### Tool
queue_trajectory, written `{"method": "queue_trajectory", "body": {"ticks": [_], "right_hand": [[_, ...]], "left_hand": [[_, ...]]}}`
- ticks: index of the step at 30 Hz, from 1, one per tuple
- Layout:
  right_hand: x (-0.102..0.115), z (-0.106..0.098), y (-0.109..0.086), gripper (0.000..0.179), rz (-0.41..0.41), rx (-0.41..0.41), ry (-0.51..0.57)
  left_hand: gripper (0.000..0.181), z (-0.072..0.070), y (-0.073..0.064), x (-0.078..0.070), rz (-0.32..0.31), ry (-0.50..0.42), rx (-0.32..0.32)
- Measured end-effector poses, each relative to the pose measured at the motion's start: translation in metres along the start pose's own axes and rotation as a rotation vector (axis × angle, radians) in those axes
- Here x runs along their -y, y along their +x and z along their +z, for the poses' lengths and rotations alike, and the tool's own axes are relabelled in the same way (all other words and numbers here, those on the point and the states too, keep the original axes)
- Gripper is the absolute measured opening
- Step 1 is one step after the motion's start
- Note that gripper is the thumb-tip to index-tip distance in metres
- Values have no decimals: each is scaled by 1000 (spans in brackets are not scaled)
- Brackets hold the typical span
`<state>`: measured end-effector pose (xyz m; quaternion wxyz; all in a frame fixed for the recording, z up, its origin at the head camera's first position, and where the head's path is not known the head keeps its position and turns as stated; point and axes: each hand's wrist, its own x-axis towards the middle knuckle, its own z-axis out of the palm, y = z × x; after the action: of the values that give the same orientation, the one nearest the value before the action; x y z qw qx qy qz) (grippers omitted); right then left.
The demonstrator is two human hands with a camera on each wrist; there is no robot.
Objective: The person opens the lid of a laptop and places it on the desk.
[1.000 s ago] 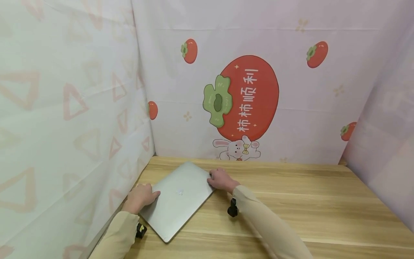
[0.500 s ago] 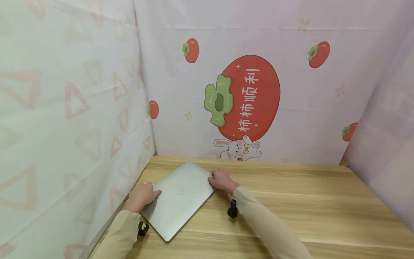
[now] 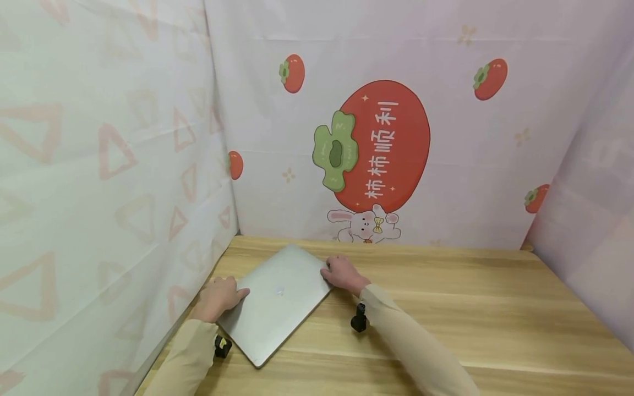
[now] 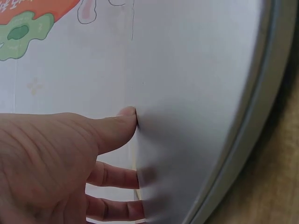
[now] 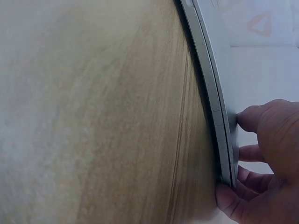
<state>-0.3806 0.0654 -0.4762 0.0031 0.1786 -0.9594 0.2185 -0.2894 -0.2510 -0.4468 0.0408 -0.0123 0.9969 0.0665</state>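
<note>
A closed silver laptop (image 3: 277, 308) lies diagonally on the wooden table in the head view, its lid up with a pale logo in the middle. My left hand (image 3: 219, 298) grips its left edge, the thumb pointing inward over the lid. In the left wrist view, the thumb (image 4: 112, 128) and fingertips meet the laptop's edge. At the right corner my right hand (image 3: 343, 274) holds on. The right wrist view shows the laptop's thin side (image 5: 212, 93) close to the wood, with fingers (image 5: 250, 119) against the lid and corner.
The wooden table (image 3: 446, 308) extends to the right of the laptop. A white cloth wall (image 3: 124, 220) stands close by my left arm. Behind the table hangs a cloth printed with a large red persimmon (image 3: 391, 143) and a rabbit. Black wrist cameras (image 3: 359, 319) hang under both sleeves.
The head view has shifted slightly. Both hands keep their hold, and the laptop shows at most a very small shift to the right.
</note>
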Motion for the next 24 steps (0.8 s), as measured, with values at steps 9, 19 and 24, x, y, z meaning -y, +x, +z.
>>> {"method": "queue_trajectory", "body": {"ticks": [9, 19, 24], "right_hand": [[-5, -6, -6, 24, 5, -4, -7], [-5, -9, -14, 21, 5, -23, -5], [-5, -11, -15, 21, 0, -30, -4]], "left_hand": [[57, 0, -1, -7, 16, 8, -18], [58, 6, -1, -8, 12, 11, -38], [55, 3, 0, -10, 3, -1, -32]]}}
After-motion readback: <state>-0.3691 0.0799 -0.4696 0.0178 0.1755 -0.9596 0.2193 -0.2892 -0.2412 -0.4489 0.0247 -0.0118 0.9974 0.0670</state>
